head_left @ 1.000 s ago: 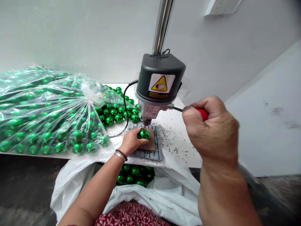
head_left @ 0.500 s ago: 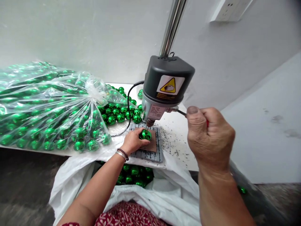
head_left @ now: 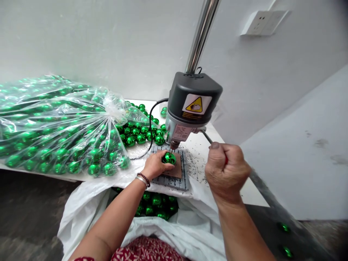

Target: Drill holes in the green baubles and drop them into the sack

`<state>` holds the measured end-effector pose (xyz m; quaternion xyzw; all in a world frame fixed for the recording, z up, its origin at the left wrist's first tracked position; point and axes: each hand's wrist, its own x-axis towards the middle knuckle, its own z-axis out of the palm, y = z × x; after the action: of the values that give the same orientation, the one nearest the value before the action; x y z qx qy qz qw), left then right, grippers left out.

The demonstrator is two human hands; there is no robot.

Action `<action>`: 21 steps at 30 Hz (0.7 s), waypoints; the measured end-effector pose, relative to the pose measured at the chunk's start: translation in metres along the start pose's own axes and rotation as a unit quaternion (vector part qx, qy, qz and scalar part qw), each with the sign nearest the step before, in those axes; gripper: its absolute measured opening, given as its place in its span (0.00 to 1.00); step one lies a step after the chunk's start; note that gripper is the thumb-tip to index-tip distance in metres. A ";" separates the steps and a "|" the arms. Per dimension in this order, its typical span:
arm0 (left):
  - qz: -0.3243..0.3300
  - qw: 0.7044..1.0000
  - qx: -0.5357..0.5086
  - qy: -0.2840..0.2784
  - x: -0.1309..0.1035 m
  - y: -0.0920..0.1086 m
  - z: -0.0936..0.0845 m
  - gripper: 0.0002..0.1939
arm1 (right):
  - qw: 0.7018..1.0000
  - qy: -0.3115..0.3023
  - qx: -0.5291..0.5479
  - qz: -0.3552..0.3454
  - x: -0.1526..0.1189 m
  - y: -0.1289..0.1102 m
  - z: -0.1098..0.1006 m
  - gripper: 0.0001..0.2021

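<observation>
My left hand (head_left: 157, 165) grips a shiny green ball (head_left: 170, 158) between thumb and fingers. The ball rests on a brown pad (head_left: 176, 172) over the grey base (head_left: 185, 184) of a small drill press (head_left: 193, 98). Directly above the ball is the chuck (head_left: 174, 144); its bit reaches down to the ball, and whether it has entered cannot be made out. Closed around the feed lever (head_left: 207, 137) on the drill's right side is my right hand (head_left: 227, 170), with a bit of the red grip showing.
A tied clear bag of green balls (head_left: 62, 134) fills the table's left side. Loose green balls (head_left: 136, 132) lie beside it. Below the edge, a white sack (head_left: 89, 203) holds more balls. Dark shavings (head_left: 194, 163) litter the table (head_left: 252, 192). A black cable (head_left: 151, 127) loops left of the drill.
My right hand has swung the lever downward and moved toward the drill. My left hand keeps the ball under the chuck. The camera view has shifted slightly.
</observation>
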<state>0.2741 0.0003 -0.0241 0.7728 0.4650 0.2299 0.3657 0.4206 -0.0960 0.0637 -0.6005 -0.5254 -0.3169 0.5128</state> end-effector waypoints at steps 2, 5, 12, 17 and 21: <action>0.001 1.000 0.001 0.002 0.000 0.000 0.001 0.26 | 1.000 -0.001 0.005 -0.008 -0.009 0.003 0.003 0.12; -0.001 1.000 0.001 0.007 0.000 0.000 0.002 0.26 | 1.000 0.000 0.019 -0.001 -0.011 0.004 0.003 0.12; 0.020 0.999 -0.042 0.023 -0.009 0.001 0.003 0.23 | 0.979 -0.103 0.049 0.167 0.064 -0.012 -0.007 0.17; 0.038 0.997 -0.067 0.024 -0.027 0.001 -0.007 0.20 | 0.975 -0.075 0.060 0.201 0.080 -0.017 -0.003 0.16; 0.059 0.996 -0.059 -0.008 -0.046 -0.003 -0.024 0.21 | 0.975 -0.068 0.057 0.205 0.075 -0.017 0.000 0.15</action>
<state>0.2345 -0.0313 -0.0119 0.7775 0.4012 0.2725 0.4003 0.4232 -0.0744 0.1376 -0.6858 -0.4418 -0.1326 0.5630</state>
